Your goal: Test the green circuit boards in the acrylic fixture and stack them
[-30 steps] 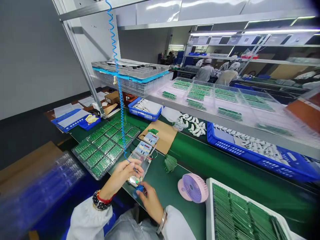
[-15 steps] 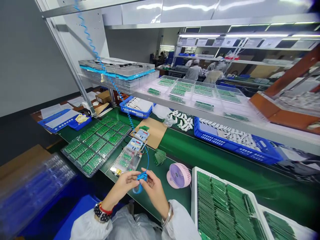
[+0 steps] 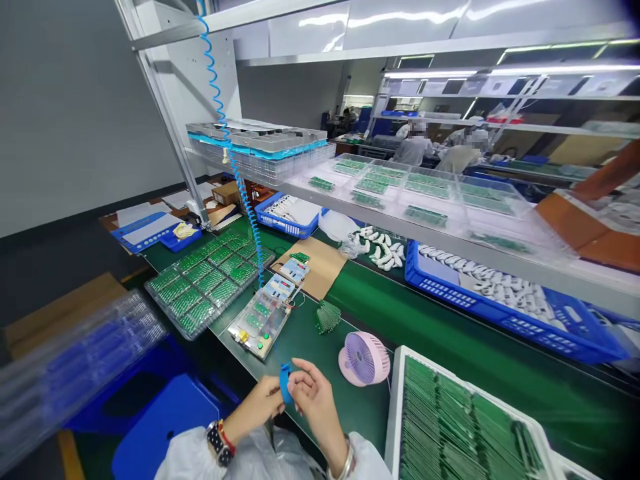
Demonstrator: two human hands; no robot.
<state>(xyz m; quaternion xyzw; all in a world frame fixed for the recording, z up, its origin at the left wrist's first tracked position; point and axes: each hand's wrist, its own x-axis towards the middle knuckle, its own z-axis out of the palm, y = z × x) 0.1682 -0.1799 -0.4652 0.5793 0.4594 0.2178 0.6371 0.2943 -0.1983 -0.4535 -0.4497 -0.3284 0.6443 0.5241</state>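
A blue wrist strap (image 3: 285,383) stands as a loop between my two hands, above the front edge of the green bench. My left hand (image 3: 264,399) is closed at the strap's left side, its fingertips partly hidden behind the band. On the other side my right hand (image 3: 314,395) pinches the band with its lower fingers and thumb, while the upper fingers stretch out. Just beyond the hands lies a clear test fixture (image 3: 260,320) with small green circuit boards and green buttons. A pink fan (image 3: 365,359) stands to the right of my right hand.
A white tray (image 3: 397,413) packed with green boards stands at right. At left lies a clear tray of board panels (image 3: 210,280). A coiled blue cord (image 3: 245,193) hangs to the bench. Blue baskets (image 3: 460,297) hold white parts under the shelf (image 3: 360,210); a blue chair (image 3: 165,427) is lower left.
My hands have come down and nearer my body with the strap, which is now turned upright as a loop. The view has swung left.
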